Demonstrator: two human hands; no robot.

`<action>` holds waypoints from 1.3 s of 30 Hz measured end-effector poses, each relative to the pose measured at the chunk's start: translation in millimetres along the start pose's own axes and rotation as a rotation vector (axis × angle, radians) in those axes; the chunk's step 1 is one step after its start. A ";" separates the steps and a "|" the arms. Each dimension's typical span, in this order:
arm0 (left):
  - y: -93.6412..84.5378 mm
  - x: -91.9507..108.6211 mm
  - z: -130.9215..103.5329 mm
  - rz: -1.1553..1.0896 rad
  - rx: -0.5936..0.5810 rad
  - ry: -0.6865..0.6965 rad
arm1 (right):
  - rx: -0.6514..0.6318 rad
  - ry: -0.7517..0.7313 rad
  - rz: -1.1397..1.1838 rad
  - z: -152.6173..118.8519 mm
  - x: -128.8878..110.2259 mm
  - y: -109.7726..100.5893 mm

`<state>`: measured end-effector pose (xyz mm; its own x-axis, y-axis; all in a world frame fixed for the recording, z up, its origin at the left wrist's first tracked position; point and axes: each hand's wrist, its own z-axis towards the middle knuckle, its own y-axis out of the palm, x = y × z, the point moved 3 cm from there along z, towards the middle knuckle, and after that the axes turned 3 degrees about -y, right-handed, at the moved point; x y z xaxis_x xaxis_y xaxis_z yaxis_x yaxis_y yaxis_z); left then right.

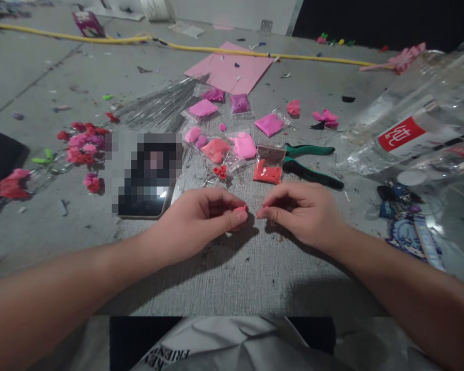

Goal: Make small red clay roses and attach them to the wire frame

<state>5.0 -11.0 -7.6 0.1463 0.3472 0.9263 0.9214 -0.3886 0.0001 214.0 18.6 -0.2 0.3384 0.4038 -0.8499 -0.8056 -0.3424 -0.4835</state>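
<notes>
Over the front of the grey table, my left hand is closed in a pinch on a small piece of pinkish-red modelling clay. Facing it a short gap away, my right hand also pinches, with a tiny bit of red clay showing at its fingertips. Just beyond my hands lie a bag of red clay, a small cluster of red clay petals and an opened bag with coral clay and pink clay. Green-handled pliers rest past my right hand.
A phone lies left, partly blurred out. Clay flowers on wires lie farther left. Thin wires and a pink sheet are behind. Plastic bottles lie right. A yellow cable crosses the back.
</notes>
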 end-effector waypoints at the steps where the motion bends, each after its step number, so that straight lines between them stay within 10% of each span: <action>1: 0.1 -0.5 -0.3 0.004 -0.010 0.000 | 0.022 -0.059 -0.057 0.0 -3.4 0.2; 20: -1.6 -0.9 -1.0 0.073 0.026 0.040 | -0.070 -0.265 -0.098 0.1 -13.0 12.7; 28: -0.4 -0.3 -1.9 -0.031 0.010 -0.027 | 0.104 0.262 0.383 2.3 5.5 7.2; 39: -1.2 -0.8 -1.0 -0.026 -0.007 -0.001 | 0.108 0.278 0.465 0.7 10.5 7.3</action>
<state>3.4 -11.7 -8.0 0.1226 0.3583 0.9255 0.9223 -0.3856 0.0271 211.3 21.0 -12.5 0.0388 -0.0136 -0.9992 -0.9411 -0.3365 -0.0320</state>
